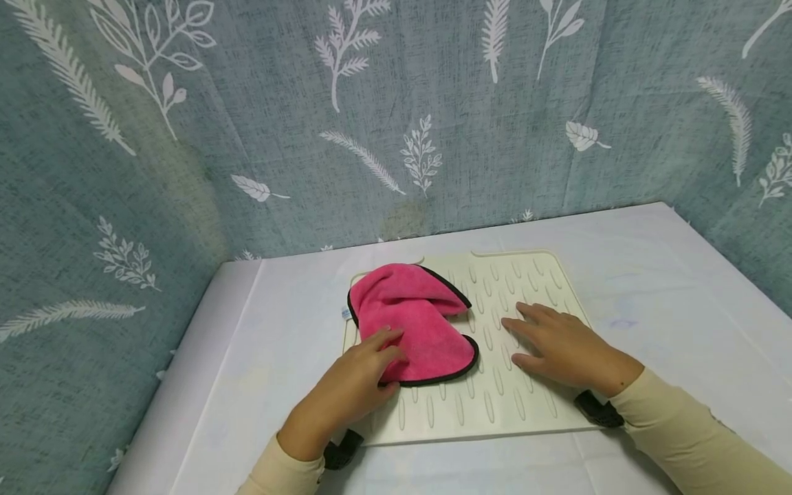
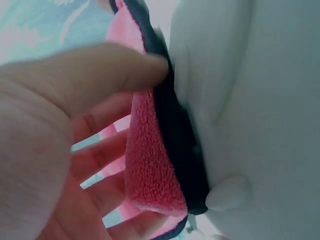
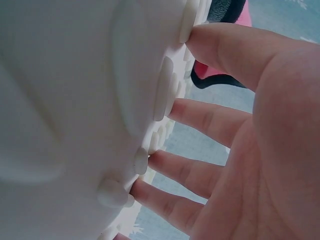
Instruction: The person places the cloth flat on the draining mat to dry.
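Observation:
A pink cloth (image 1: 421, 337) with black edging lies loosely folded on the left part of a cream ribbed mat (image 1: 489, 405). My left hand (image 1: 359, 375) rests on the cloth's near left corner, its fingers spread over the pink pile. In the left wrist view the thumb (image 2: 125, 67) touches the black edging (image 2: 172, 135), while the other fingertips are partly hidden behind a fold. To the right of the cloth, my right hand (image 1: 559, 347) holds nothing. Its spread fingertips touch the raised ribs of the mat in the right wrist view.
The mat lies on a white-covered table (image 1: 278, 350). A blue-green curtain (image 1: 371, 158) with white leaf patterns stands behind the table and along its sides. Black wrist devices (image 1: 599, 410) sit beneath both wrists. A small white tag (image 1: 346, 313) sticks out from the cloth's left edge.

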Demonstrator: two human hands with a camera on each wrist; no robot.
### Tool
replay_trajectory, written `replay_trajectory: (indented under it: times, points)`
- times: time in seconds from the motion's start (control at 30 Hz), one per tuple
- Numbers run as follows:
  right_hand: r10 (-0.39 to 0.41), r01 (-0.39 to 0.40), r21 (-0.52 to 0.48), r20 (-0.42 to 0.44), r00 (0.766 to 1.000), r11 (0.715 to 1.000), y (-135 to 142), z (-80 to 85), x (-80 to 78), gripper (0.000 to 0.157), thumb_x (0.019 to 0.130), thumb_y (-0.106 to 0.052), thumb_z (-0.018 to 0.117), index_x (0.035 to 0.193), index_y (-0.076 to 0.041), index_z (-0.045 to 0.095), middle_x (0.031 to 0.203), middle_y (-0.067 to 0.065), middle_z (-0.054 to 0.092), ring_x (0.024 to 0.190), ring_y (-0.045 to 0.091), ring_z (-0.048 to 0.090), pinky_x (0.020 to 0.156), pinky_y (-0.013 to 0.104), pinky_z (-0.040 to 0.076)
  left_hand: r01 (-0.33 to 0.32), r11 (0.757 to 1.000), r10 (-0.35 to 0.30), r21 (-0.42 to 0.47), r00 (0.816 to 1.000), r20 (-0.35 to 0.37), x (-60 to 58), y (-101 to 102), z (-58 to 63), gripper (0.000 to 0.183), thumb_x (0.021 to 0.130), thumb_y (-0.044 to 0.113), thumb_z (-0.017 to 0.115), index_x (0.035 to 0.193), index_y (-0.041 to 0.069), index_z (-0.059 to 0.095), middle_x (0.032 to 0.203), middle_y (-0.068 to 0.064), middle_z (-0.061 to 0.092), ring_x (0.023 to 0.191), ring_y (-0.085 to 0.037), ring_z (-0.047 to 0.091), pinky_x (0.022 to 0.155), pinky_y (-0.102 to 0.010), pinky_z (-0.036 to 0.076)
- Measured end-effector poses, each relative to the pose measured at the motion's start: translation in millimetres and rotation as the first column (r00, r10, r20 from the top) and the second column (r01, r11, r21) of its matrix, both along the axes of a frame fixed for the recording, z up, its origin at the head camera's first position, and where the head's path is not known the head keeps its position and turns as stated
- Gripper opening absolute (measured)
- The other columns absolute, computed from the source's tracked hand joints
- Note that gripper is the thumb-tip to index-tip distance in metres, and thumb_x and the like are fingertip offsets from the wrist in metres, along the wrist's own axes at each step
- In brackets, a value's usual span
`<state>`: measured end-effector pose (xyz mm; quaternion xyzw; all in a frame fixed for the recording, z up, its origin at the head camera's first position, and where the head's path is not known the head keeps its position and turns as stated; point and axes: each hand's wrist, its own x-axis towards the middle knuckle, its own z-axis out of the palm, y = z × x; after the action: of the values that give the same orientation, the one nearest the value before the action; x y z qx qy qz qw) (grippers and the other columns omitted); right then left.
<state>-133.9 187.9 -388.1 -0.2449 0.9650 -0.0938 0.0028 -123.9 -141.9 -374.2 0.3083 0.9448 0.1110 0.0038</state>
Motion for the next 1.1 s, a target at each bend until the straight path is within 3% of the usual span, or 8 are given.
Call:
replay_trajectory:
  times: [0.17,0.4,0.6,0.8,1.0,1.1]
  points:
    - [-0.004,0.005,-0.011,0.015,1.000,1.000,-1.2,0.1,0.7,0.055,0.085,-0.041,0.060,0.133,-0.017,0.049,0.141,0.018,0.040,0.129,0.037,0.039,0.093,0.058,0.038,-0.011,1.000,0.010,0.018,1.000,0.021,-0.4,-1.3,-0.5,0.019,0.074,0.022,0.075,0.088,0.023,0.063,0.138,-0.003,0.047,0.133,-0.022,0.038,0.098,-0.038,0.044]
    - [-0.009,0.009,-0.004,0.006,1.000,1.000,-3.8,0.5,1.0,0.055,0.085,-0.042,0.060,0.133,-0.017,0.050,0.141,0.017,0.041,0.129,0.037,0.039,0.092,0.058,0.038,-0.020,1.000,0.020,0.001,1.000,-0.001,-0.5,-1.4,-1.0,0.019,0.072,0.023,0.076,0.086,0.023,0.063,0.137,-0.004,0.047,0.131,-0.020,0.040,0.096,-0.039,0.044]
    - [-0.010,0.010,-0.001,-0.009,1.000,1.000,-2.1,1.2,2.6,0.055,0.085,-0.042,0.060,0.133,-0.018,0.050,0.140,0.017,0.041,0.129,0.036,0.039,0.093,0.058,0.038,-0.012,1.000,0.012,-0.009,1.000,-0.014,-0.1,-0.3,-0.2,0.017,0.073,0.021,0.076,0.080,0.025,0.060,0.135,-0.003,0.047,0.117,-0.019,0.051,0.086,-0.037,0.047]
    - [-0.010,0.010,0.005,-0.033,0.999,1.000,-1.1,0.1,3.4,0.054,0.085,-0.042,0.060,0.132,-0.018,0.050,0.139,0.017,0.043,0.128,0.036,0.041,0.092,0.057,0.039,-0.007,1.000,0.007,-0.014,1.000,-0.029,-2.1,1.5,-1.4,0.017,0.074,0.021,0.075,0.076,0.024,0.058,0.132,-0.002,0.049,0.122,-0.018,0.047,0.087,-0.038,0.046]
    - [0.007,-0.007,-0.008,-0.030,1.000,1.000,-3.1,2.5,2.4,0.054,0.085,-0.041,0.060,0.132,-0.017,0.050,0.139,0.017,0.042,0.128,0.037,0.040,0.096,0.056,0.037,-0.013,1.000,0.014,0.013,0.997,-0.079,-2.6,1.1,-1.8,0.018,0.075,0.022,0.071,0.073,0.024,0.053,0.126,0.001,0.055,0.116,-0.014,0.052,0.082,-0.033,0.047]
    - [0.027,-0.030,-0.035,-0.074,0.997,0.999,-4.9,4.1,3.6,0.052,0.084,-0.038,0.063,0.130,-0.015,0.052,0.136,0.016,0.046,0.126,0.036,0.042,0.097,0.054,0.036,-0.014,0.999,0.017,0.037,0.994,-0.106,-2.3,3.0,-1.5,0.017,0.076,0.023,0.067,0.074,0.024,0.050,0.121,0.003,0.058,0.108,-0.011,0.056,0.075,-0.028,0.047]
